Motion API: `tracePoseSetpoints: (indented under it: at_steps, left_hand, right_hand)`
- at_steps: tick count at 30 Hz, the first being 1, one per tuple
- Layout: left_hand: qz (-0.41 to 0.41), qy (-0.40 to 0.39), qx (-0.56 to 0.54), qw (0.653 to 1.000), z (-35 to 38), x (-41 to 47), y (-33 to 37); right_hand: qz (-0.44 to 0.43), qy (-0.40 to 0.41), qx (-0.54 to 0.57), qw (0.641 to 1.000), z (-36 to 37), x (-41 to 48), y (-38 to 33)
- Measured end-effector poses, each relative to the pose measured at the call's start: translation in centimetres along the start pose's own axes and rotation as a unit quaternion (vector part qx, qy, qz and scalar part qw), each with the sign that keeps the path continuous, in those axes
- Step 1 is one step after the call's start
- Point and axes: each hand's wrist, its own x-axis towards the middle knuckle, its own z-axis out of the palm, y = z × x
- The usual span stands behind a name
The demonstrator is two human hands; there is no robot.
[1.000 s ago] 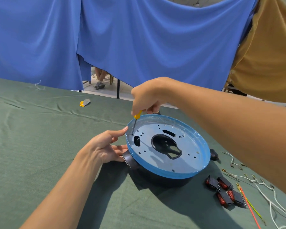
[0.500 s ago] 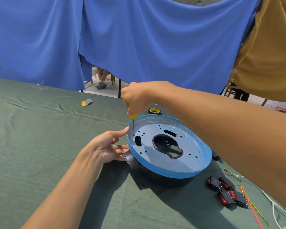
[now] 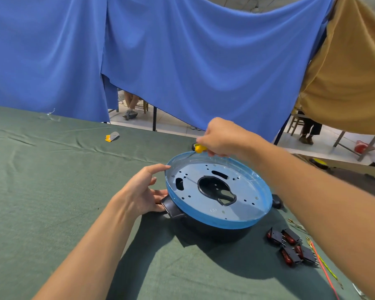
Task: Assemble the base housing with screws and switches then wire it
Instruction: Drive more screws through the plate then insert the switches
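A round black base housing (image 3: pixel 212 228) with a blue-filmed metal plate (image 3: pixel 243 204) on top sits on the green cloth. My left hand (image 3: pixel 139 193) rests against its left side by the black side handle (image 3: pixel 171 207), fingers straight, index finger touching the blue rim. My right hand (image 3: pixel 221 137) hovers over the housing's far rim and grips a yellow-handled screwdriver (image 3: pixel 199 148), whose shaft is hard to see. Several black and red rocker switches (image 3: pixel 290 245) lie to the right of the housing, beside red and yellow-green wires (image 3: pixel 323 267).
A roll of tape (image 3: pixel 194 145) peeks out behind the housing. A small yellow and grey item (image 3: pixel 112 136) lies far left on the cloth. Blue and tan curtains hang past the table's far edge; a seated person's legs show beneath them.
My right hand has lifted the screwdriver off the plate's left edge and moved it right, to above the far rim. My left hand stays at the housing's left side.
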Motion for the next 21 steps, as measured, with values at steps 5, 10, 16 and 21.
tracePoseSetpoints:
  at_steps: [5, 10, 16, 21]
  left_hand:
    - [0.032, 0.075, 0.102, 0.991, 2.1, -0.5, -0.2]
    - [0.087, 0.156, 0.167, 0.969, 4.0, -0.5, -0.6]
    - [0.104, 0.178, 0.189, 0.96, 4.3, -1.6, -0.3]
    - [0.182, 0.188, 0.17, 0.95, 5.6, -3.4, 0.4]
  right_hand:
    - [-0.002, 0.241, 0.123, 0.963, 2.5, -5.8, 8.0]
    - [0.047, 0.378, 0.209, 0.901, 6.5, -11.3, 13.3]
    - [0.08, 0.446, 0.267, 0.851, 8.1, -13.0, 14.9]
    - [0.101, 0.45, 0.281, 0.842, 9.3, -13.5, 15.0]
